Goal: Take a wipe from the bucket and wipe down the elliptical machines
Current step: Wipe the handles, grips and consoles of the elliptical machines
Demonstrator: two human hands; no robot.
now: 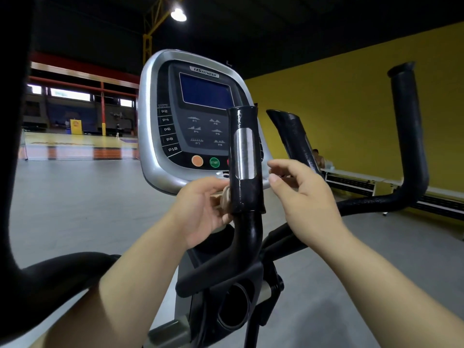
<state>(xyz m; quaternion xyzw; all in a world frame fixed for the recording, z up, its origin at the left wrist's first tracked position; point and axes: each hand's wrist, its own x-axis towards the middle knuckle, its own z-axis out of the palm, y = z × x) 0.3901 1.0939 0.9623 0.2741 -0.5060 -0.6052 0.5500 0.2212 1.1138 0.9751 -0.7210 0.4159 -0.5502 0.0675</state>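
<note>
Work the upright handle grip (247, 156) in front of the console (190, 116); keep the bunched wipe (224, 197), pinched in the left hand (200, 209), pressed to the grip's left side; bring the right hand (298, 194), loose-fingered, empty, just off the right side, in to steady; wrap round, drag upward across the metal sensor plate (244, 153); avoid the START button (214, 162).

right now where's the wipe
Head view, centre: the wipe is bunched in the left hand, just left of the short black handle, below the console.
</note>
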